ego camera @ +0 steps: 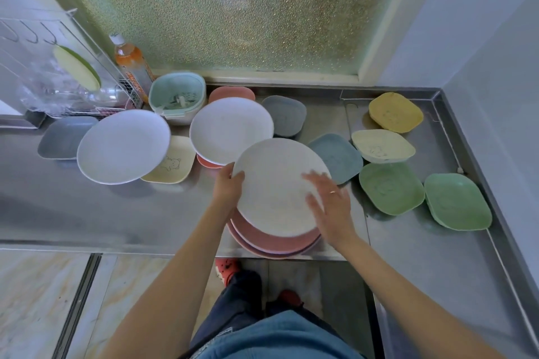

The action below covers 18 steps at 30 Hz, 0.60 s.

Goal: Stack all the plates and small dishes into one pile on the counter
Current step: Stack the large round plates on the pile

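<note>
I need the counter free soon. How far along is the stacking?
Just begun. Done: a few pink plates are piled at the counter's front edge. In hand: the left hand and right hand are setting a white plate on that pile. Left: two more white plates and the small square dishes, such as the green ones, lie scattered.

Frosted textured window (227, 9) fills upper centre; pale walls (481, 23) at right; stainless counter (116, 213) across mid-frame w/ raised rim; marbled tile floor (38, 300) lower left.
</note>
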Motion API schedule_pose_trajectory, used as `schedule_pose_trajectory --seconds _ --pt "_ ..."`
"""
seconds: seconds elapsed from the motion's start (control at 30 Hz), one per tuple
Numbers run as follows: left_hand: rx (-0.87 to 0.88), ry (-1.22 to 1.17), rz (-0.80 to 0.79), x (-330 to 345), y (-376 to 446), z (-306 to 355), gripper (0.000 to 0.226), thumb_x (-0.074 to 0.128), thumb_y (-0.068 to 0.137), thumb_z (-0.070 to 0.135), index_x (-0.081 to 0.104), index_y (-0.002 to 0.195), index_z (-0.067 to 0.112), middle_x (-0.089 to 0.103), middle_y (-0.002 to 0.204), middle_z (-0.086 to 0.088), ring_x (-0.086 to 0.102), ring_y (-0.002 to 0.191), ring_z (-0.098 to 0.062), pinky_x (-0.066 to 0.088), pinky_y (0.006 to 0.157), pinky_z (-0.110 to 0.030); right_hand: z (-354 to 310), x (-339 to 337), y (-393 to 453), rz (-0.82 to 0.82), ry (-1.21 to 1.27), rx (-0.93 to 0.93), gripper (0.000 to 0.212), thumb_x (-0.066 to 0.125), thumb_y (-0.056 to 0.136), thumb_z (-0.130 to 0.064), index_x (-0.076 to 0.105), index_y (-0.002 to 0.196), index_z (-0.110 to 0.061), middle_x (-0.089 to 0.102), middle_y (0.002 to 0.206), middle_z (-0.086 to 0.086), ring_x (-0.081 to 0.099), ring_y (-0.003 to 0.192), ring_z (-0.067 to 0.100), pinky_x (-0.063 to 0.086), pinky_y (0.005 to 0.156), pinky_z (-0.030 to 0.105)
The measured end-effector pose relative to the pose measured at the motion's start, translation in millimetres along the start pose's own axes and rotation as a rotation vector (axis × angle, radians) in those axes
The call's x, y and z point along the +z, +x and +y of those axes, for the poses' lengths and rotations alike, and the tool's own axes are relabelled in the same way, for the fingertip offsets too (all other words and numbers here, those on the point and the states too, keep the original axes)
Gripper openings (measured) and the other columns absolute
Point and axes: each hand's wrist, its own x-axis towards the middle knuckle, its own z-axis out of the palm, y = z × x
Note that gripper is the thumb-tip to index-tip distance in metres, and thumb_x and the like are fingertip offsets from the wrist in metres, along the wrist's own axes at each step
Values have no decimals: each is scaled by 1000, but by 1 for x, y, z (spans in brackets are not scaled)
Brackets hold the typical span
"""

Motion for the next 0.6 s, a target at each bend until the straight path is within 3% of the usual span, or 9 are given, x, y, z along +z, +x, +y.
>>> schedule_pose_trajectory --seconds 0.07,0.13,0.23,0.33,0.47,0.53,0.6 --pt "33 70 -23 -6 -5 -13 36 43 91 0 56 124 6 59 108 -11 58 97 -29 50 81 -36 9 10 5 46 80 291 58 23 95 -55 23 147 -30 25 156 -3 18 145 19 13 115 55" --pt "53 180 -21 -7 -10 -23 38 43 92 2 51 129 9 58 114 -12 56 104 -32 47 87 -37 13 18 8 -39 158 474 60 34 99 -40 11 150 -21 21 157 3 19 144 26 13 115 56" --pt "166 439 62 -6 -16 -31 42 42 93 3 43 134 7 57 117 -19 55 106 -35 40 82 -32 11 26 3 -89 188 462 61 40 98 -23 9 150 -16 26 154 8 29 140 28 26 112 52" --pt "363 588 93 -7 -21 -36 46 43 91 1 40 137 7 55 125 -18 46 116 -36 37 94 -38 9 27 2 -68 141 446 60 39 99 -20 8 150 -11 26 154 11 31 138 28 31 110 46" --pt "388 840 130 -18 -18 -43 55 42 94 10 28 144 27 59 123 -7 36 127 -26 28 105 -42 11 32 2 -30 80 438 59 40 99 -21 11 149 -11 27 153 12 36 136 30 36 108 45" --pt "392 910 48 -21 -17 -47 60 40 96 12 18 149 28 49 139 -7 29 135 -25 26 109 -44 11 35 3 -17 58 439 58 40 99 -22 13 149 -12 28 153 11 35 137 30 34 110 47" --pt "400 886 12 -23 -15 -47 62 37 97 12 11 151 27 37 150 -3 23 141 -25 26 111 -47 9 36 2 -12 -37 447 55 35 100 -27 14 148 -14 25 155 8 27 141 26 22 114 52"
